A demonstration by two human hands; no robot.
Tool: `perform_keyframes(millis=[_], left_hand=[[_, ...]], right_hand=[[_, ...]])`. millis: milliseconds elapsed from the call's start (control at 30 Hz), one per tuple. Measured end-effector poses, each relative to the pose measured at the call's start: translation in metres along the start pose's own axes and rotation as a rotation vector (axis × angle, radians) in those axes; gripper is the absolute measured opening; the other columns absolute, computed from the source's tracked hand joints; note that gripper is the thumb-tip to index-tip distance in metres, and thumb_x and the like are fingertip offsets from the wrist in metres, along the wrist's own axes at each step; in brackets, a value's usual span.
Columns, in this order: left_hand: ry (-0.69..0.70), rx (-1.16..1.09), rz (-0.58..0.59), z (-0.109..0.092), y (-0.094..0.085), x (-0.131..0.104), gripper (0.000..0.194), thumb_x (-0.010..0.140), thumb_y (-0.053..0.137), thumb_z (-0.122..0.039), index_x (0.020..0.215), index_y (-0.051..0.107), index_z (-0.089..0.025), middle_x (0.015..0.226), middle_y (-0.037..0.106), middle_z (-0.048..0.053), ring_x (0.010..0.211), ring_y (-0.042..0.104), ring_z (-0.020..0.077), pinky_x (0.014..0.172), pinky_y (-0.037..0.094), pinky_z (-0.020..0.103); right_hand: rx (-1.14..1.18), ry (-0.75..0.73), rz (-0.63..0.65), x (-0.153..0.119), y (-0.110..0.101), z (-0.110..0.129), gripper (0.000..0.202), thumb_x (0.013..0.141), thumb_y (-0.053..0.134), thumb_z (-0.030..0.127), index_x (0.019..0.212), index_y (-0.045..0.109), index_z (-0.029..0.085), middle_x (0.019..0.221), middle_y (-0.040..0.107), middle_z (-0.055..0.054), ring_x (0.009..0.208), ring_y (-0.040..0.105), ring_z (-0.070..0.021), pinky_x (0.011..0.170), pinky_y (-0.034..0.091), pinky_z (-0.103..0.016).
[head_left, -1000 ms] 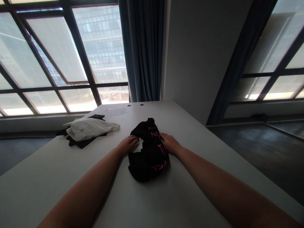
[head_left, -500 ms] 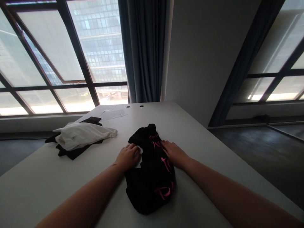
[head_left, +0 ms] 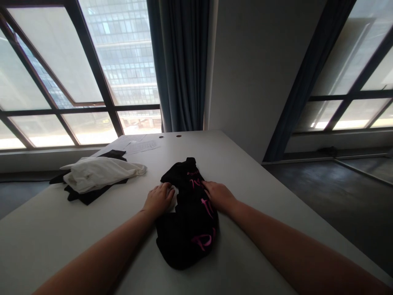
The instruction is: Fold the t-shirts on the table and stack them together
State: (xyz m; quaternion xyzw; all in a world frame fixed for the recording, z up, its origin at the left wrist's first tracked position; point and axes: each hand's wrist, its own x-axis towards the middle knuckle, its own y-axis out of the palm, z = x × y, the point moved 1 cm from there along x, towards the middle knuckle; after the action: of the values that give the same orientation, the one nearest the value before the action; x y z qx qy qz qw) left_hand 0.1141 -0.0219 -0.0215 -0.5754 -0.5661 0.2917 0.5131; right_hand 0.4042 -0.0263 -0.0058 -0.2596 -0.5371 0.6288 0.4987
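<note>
A black garment (head_left: pixel 187 237) with pink lettering lies folded in a long, narrow shape in front of me, its kind hard to tell. My left hand (head_left: pixel 158 200) lies at the notched left side, palm down, fingers loosely bent beside the cloth near its far end. On the opposite side, my right hand (head_left: pixel 218 196) rests with outstretched fingertips touching the lettered edge. The thumb of my right hand is hidden. Both hands look open, and the cloth stays flat on the white table (head_left: pixel 245 229).
To the left, a crumpled white cloth (head_left: pixel 98 174) lies over black cloth (head_left: pixel 87 197). Papers (head_left: pixel 143 146) lie at the table's far end near two round holes. Beyond are a blue curtain (head_left: pixel 184 73), a wall and windows. The table's right edge drops to a dark floor.
The whole view has shifted a little, so everything appears slightly further left. My hands keep nearly the same places along both sides of the black garment, whose shape looks unchanged.
</note>
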Motion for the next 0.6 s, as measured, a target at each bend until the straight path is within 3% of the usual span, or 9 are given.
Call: perform_keyframes(millis=[200, 600], left_hand=[[-0.067, -0.055, -0.054, 0.003, 0.003, 0.002, 0.04, 0.105, 0.048, -0.049, 0.136, 0.058, -0.026, 0.132, 0.073, 0.011, 0.122, 0.066, 0.0324, 0.106, 0.047, 0.049], [0.112, -0.042, -0.009, -0.019, -0.008, -0.006, 0.051, 0.108, 0.044, -0.047, 0.158, 0.05, -0.037, 0.133, 0.07, 0.007, 0.126, 0.063, 0.0316, 0.11, 0.044, 0.05]], right_hand=[[0.122, 0.039, -0.031, 0.002, -0.002, -0.006, 0.046, 0.102, 0.054, 0.034, 0.144, 0.069, 0.023, 0.144, 0.07, -0.008, 0.131, 0.067, -0.0304, 0.112, 0.049, -0.04], [0.414, 0.078, -0.145, 0.008, 0.006, -0.012, 0.04, 0.094, 0.066, 0.03, 0.131, 0.077, 0.025, 0.131, 0.078, -0.005, 0.121, 0.073, -0.0275, 0.11, 0.052, -0.039]])
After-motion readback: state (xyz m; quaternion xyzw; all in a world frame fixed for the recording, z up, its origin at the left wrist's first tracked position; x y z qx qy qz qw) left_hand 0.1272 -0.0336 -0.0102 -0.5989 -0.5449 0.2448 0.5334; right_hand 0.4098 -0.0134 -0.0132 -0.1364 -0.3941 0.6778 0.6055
